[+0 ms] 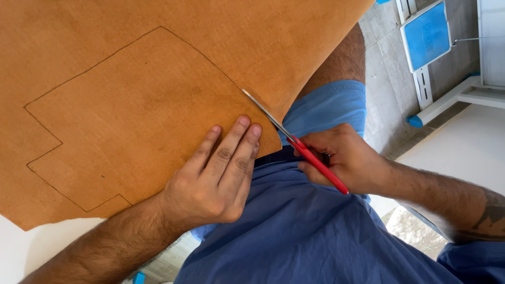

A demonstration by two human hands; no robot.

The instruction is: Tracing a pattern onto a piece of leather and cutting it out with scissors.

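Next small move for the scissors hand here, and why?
Probably close the blades and advance up the pencilled line. The scissors in the right hand have entered the tan sheet at its edge, tips lying on that drawn outline, most of it uncut. The left hand lies flat on the sheet beside the blades, steadying it.

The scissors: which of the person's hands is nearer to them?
Right. The right hand grips the scissors by their red handles; the left hand lies flat on the brown sheet beside the blades.
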